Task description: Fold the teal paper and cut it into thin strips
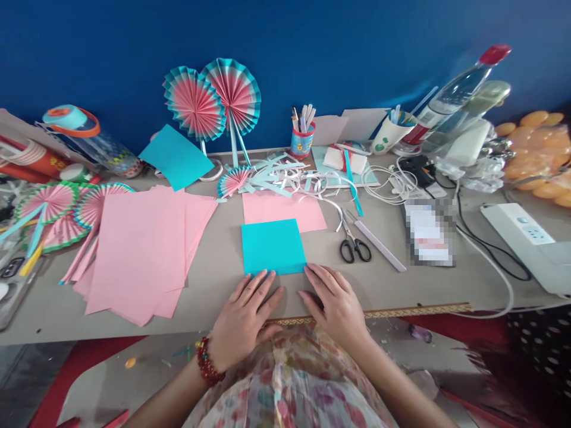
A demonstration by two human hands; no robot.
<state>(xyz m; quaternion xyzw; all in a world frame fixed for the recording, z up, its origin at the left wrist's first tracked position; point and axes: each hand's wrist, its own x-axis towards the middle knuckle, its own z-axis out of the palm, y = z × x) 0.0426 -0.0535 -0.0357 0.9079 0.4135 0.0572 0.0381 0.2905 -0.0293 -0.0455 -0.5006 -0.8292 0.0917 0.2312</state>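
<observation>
A teal paper square [273, 245] lies flat on the grey table [214, 261] just ahead of me. My left hand [243, 318], with a red bead bracelet at the wrist, rests flat with fingers spread, its fingertips touching the square's near left edge. My right hand [334, 303] also lies flat and open, fingertips at the square's near right corner. Neither hand holds anything. A pink sheet [285, 211] lies just behind the teal square.
A stack of pink sheets [143, 249] lies at left beside folded paper fans [53, 214]. Scissors [354, 244] and a ruler [379, 244] lie to the right, with paper strips [289, 175], a pen cup [302, 139], cables, a power strip [521, 229] and bottles behind.
</observation>
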